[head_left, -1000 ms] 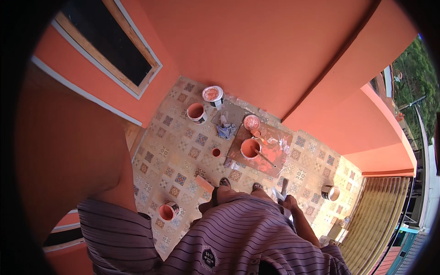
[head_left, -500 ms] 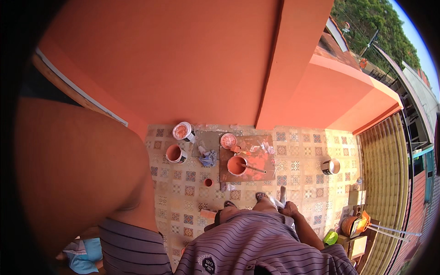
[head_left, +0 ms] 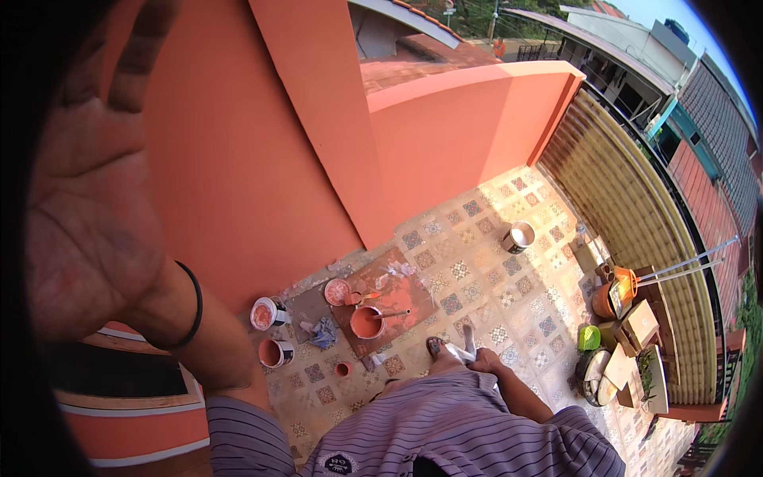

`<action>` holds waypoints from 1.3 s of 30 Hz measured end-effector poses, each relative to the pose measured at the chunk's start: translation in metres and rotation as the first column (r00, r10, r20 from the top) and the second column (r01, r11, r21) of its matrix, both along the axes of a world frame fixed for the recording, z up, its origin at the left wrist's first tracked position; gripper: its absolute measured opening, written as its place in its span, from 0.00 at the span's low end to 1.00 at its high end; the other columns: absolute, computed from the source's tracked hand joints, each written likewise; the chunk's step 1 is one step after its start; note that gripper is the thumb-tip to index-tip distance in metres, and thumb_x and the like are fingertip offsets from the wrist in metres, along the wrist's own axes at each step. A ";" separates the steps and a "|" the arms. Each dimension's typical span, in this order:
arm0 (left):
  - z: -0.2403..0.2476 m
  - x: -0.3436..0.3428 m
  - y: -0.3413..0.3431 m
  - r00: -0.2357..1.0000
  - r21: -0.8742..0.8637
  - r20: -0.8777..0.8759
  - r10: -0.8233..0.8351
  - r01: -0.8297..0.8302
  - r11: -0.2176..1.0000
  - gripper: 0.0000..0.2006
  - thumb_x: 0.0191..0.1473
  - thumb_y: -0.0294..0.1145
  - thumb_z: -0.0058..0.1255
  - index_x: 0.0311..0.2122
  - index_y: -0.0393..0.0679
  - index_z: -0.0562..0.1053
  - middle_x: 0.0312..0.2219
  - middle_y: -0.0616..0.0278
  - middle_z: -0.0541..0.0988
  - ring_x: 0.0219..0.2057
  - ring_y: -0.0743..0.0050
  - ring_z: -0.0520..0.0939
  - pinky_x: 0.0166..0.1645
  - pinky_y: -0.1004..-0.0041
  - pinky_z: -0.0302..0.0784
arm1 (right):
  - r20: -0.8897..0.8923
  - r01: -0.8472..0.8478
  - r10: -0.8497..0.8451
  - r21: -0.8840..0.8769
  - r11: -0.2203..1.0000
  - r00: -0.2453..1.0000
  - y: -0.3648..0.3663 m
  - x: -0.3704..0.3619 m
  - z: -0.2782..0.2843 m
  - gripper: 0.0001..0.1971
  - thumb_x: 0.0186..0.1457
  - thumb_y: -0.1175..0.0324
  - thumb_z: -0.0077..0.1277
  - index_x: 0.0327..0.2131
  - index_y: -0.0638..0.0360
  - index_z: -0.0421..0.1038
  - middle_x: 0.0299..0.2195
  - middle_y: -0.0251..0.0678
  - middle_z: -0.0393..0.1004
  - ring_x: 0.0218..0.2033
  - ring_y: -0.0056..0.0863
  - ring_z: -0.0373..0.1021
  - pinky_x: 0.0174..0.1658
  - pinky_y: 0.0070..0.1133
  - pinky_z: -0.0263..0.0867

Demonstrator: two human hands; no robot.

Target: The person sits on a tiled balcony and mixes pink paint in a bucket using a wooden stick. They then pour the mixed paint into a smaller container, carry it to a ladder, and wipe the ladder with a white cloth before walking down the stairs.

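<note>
My left hand (head_left: 91,207) is raised close to the camera at the left, palm showing and fingers stretched out, the fingertips partly lost in the dark rim. It holds nothing, and a black band (head_left: 193,306) circles its wrist. Down by my leg, my right hand (head_left: 486,362) is closed around a pale, long, flat-ended tool (head_left: 469,339) whose exact kind I cannot make out. White material (head_left: 456,350) hangs beside that hand. In front of my feet, a bucket of orange paint (head_left: 365,324) with a stick-like handle (head_left: 391,315) across it stands on a paint-stained board (head_left: 405,298).
Two paint buckets (head_left: 276,354) and a blue rag (head_left: 323,333) lie left of the board, near a small orange cup (head_left: 343,370). Another bucket (head_left: 519,236) stands on the patterned tiles. Cardboard boxes (head_left: 639,323) and a green basket (head_left: 589,338) sit at the right, by a corrugated fence (head_left: 628,183).
The view has swung to the right, bringing in more of the fence and boxes. My left arm has shifted, so its open palm now shows. My right hand still grips the pale tool.
</note>
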State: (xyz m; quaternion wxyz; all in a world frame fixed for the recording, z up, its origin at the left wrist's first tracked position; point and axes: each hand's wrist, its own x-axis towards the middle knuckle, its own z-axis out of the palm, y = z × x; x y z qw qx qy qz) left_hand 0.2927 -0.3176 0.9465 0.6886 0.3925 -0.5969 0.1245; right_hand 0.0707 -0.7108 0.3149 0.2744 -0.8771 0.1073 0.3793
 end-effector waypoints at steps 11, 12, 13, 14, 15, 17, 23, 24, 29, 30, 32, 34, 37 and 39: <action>-0.443 -0.139 -0.082 0.513 0.688 -0.671 0.535 0.699 0.193 0.24 0.65 0.45 0.60 0.57 0.37 0.77 0.50 0.56 0.82 0.53 0.72 0.80 0.54 0.71 0.79 | 0.000 0.040 -0.040 0.035 0.999 0.999 -0.058 0.007 0.013 0.27 0.44 0.44 0.63 0.40 0.56 0.84 0.38 0.53 0.83 0.41 0.50 0.80 0.46 0.39 0.73; -0.454 -0.157 -0.081 0.446 0.650 -0.743 0.499 0.659 0.379 0.22 0.64 0.42 0.60 0.56 0.37 0.78 0.49 0.56 0.82 0.52 0.72 0.81 0.54 0.72 0.79 | 0.002 0.016 -0.016 0.049 0.999 1.000 -0.060 0.011 0.017 0.26 0.43 0.45 0.62 0.39 0.56 0.84 0.37 0.53 0.83 0.41 0.50 0.80 0.45 0.39 0.73; -0.461 -0.175 -0.080 0.363 0.602 -0.789 0.496 0.622 0.501 0.20 0.64 0.38 0.61 0.55 0.37 0.79 0.49 0.56 0.83 0.52 0.73 0.81 0.53 0.73 0.79 | -0.034 -0.020 0.022 0.051 0.998 0.999 -0.062 0.015 0.021 0.26 0.42 0.46 0.63 0.40 0.56 0.84 0.36 0.53 0.83 0.39 0.49 0.80 0.45 0.39 0.74; -0.466 -0.187 -0.078 0.284 0.533 -0.841 0.460 0.573 0.622 0.18 0.63 0.35 0.62 0.54 0.37 0.79 0.48 0.55 0.83 0.52 0.73 0.81 0.52 0.74 0.79 | -0.047 -0.039 0.041 0.046 0.998 0.998 -0.063 0.020 0.024 0.25 0.41 0.49 0.63 0.41 0.56 0.84 0.37 0.52 0.83 0.39 0.48 0.80 0.44 0.38 0.74; -0.468 -0.193 -0.075 0.278 0.585 -0.799 0.533 0.560 0.587 0.16 0.63 0.33 0.62 0.52 0.37 0.80 0.46 0.56 0.84 0.50 0.75 0.81 0.51 0.74 0.79 | -0.005 -0.062 0.062 0.064 0.996 0.998 -0.063 0.024 0.028 0.25 0.41 0.50 0.63 0.41 0.56 0.84 0.37 0.52 0.83 0.39 0.48 0.80 0.44 0.38 0.74; -0.472 -0.196 -0.070 0.292 0.631 -0.764 0.576 0.525 0.571 0.12 0.61 0.28 0.63 0.49 0.36 0.82 0.42 0.58 0.85 0.46 0.77 0.82 0.50 0.75 0.79 | 0.029 -0.059 0.057 0.064 0.996 0.998 -0.058 0.034 0.033 0.24 0.39 0.52 0.63 0.40 0.55 0.83 0.36 0.50 0.83 0.39 0.48 0.80 0.45 0.38 0.74; -0.492 -0.174 -0.062 0.396 0.665 -0.733 0.553 0.588 0.460 0.06 0.62 0.26 0.61 0.36 0.34 0.80 0.33 0.63 0.81 0.36 0.80 0.81 0.41 0.76 0.81 | 0.202 -0.010 -0.008 0.088 0.996 0.979 -0.025 0.042 0.044 0.21 0.44 0.54 0.62 0.42 0.52 0.83 0.35 0.48 0.83 0.39 0.47 0.80 0.43 0.38 0.74; -0.494 -0.171 -0.062 0.354 0.648 -0.747 0.562 0.575 0.499 0.06 0.62 0.26 0.61 0.36 0.34 0.79 0.33 0.63 0.81 0.36 0.80 0.81 0.41 0.77 0.80 | 0.201 0.005 -0.023 0.090 0.996 0.979 -0.020 0.038 0.046 0.22 0.43 0.53 0.63 0.42 0.51 0.82 0.35 0.49 0.83 0.39 0.49 0.80 0.43 0.39 0.74; -0.493 -0.163 -0.070 0.118 0.558 -0.752 0.648 0.637 0.532 0.06 0.64 0.29 0.60 0.39 0.36 0.78 0.33 0.61 0.81 0.34 0.78 0.81 0.41 0.79 0.76 | 0.230 0.103 -0.122 0.095 0.990 0.965 -0.007 -0.011 0.054 0.22 0.42 0.52 0.61 0.42 0.49 0.81 0.33 0.49 0.82 0.37 0.51 0.79 0.41 0.42 0.73; -0.492 -0.163 -0.071 0.199 0.567 -0.729 0.655 0.711 0.415 0.07 0.63 0.29 0.61 0.39 0.37 0.78 0.33 0.62 0.81 0.34 0.79 0.80 0.41 0.80 0.76 | 0.234 0.131 -0.149 0.092 0.987 0.961 -0.008 -0.025 0.054 0.22 0.42 0.53 0.61 0.42 0.49 0.81 0.33 0.49 0.82 0.37 0.51 0.79 0.41 0.42 0.73; -0.491 -0.164 -0.071 0.346 0.566 -0.738 0.579 0.785 0.252 0.08 0.63 0.31 0.62 0.38 0.37 0.78 0.33 0.64 0.81 0.34 0.81 0.80 0.39 0.80 0.76 | 0.180 0.259 -0.270 0.080 0.962 0.946 -0.011 -0.054 0.053 0.20 0.44 0.56 0.61 0.41 0.51 0.82 0.35 0.48 0.83 0.39 0.47 0.80 0.44 0.40 0.74; -0.494 -0.163 -0.069 0.356 0.520 -0.796 0.489 0.816 0.252 0.08 0.62 0.31 0.63 0.37 0.37 0.78 0.32 0.67 0.81 0.33 0.83 0.78 0.38 0.80 0.75 | 0.118 0.357 -0.360 0.040 0.933 0.926 -0.015 -0.083 0.048 0.20 0.43 0.56 0.61 0.40 0.51 0.83 0.35 0.48 0.83 0.39 0.47 0.80 0.44 0.39 0.74; -0.505 -0.161 -0.070 0.472 0.573 -0.789 0.392 0.796 0.194 0.09 0.61 0.31 0.64 0.36 0.36 0.79 0.30 0.70 0.80 0.32 0.85 0.76 0.37 0.80 0.73 | 0.088 0.466 -0.461 -0.039 0.884 0.883 -0.015 -0.125 0.038 0.21 0.42 0.57 0.61 0.41 0.51 0.83 0.36 0.48 0.83 0.39 0.47 0.80 0.45 0.39 0.74; -0.515 -0.158 -0.073 0.555 0.638 -0.747 0.367 0.754 0.158 0.09 0.61 0.31 0.64 0.35 0.37 0.79 0.28 0.72 0.79 0.31 0.86 0.74 0.36 0.80 0.71 | 0.114 0.555 -0.552 -0.002 0.832 0.826 -0.011 -0.146 0.030 0.21 0.42 0.57 0.61 0.43 0.50 0.84 0.36 0.48 0.83 0.39 0.47 0.80 0.45 0.38 0.75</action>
